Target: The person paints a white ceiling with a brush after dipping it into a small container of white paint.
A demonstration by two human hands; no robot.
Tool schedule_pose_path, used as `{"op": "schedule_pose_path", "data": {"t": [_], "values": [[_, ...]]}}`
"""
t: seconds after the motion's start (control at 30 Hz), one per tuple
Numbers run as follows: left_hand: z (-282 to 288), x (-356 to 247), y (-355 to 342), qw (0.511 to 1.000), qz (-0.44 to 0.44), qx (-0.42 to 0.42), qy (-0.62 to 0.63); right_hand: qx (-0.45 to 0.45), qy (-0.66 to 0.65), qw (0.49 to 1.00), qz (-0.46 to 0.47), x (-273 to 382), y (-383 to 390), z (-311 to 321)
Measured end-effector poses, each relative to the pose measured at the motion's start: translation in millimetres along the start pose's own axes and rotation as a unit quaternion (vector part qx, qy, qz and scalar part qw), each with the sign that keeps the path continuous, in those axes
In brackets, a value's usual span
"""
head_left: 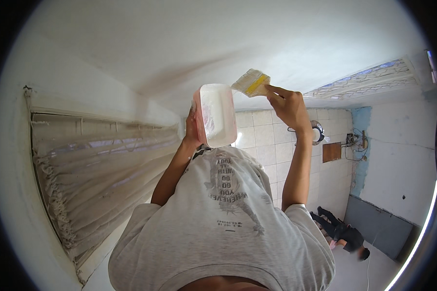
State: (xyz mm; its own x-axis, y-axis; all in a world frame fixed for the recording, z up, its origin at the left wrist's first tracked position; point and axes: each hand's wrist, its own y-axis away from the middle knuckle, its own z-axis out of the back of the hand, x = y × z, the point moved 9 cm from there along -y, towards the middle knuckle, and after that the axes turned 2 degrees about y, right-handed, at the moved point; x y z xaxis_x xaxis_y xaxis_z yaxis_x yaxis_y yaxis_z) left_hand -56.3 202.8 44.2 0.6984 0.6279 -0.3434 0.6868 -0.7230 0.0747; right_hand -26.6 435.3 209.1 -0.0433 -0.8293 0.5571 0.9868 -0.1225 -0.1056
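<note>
My left hand (pixel 192 127) grips a pinkish, see-through plastic tub (pixel 230 119) by its left side, in front of my chest. White paint (pixel 219 116) coats the inside of the tub. A wide flat paintbrush (pixel 252 83) with pale bristles and a yellow band is in my right hand (pixel 290 107), its fingers closed round the handle. The bristles point left, just above the tub's upper right corner and near the white wall (pixel 179 43). I cannot tell whether they touch the wall.
At left, a sheer curtain (pixel 107 174) covers a window. A barred window opening (pixel 366 80) is at upper right. Far below lie floor tiles (pixel 277 140), a round container (pixel 318 132) and a brown board (pixel 331 152) beside wires (pixel 357 143). A person in dark clothes (pixel 349 237) stands at lower right.
</note>
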Motion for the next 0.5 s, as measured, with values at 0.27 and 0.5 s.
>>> {"op": "schedule_pose_path", "data": {"t": [0.27, 0.5], "values": [[7.6, 4.0, 0.0, 1.000, 0.012, -0.013, 0.013, -0.004, -0.042, 0.998, -0.054, -8.5, 4.9, 1.9], [2.8, 9.5, -1.5, 0.999, 0.009, -0.025, -0.029, 0.072, -0.089, 0.993, 0.003, 3.5, 5.6, -14.5]]}}
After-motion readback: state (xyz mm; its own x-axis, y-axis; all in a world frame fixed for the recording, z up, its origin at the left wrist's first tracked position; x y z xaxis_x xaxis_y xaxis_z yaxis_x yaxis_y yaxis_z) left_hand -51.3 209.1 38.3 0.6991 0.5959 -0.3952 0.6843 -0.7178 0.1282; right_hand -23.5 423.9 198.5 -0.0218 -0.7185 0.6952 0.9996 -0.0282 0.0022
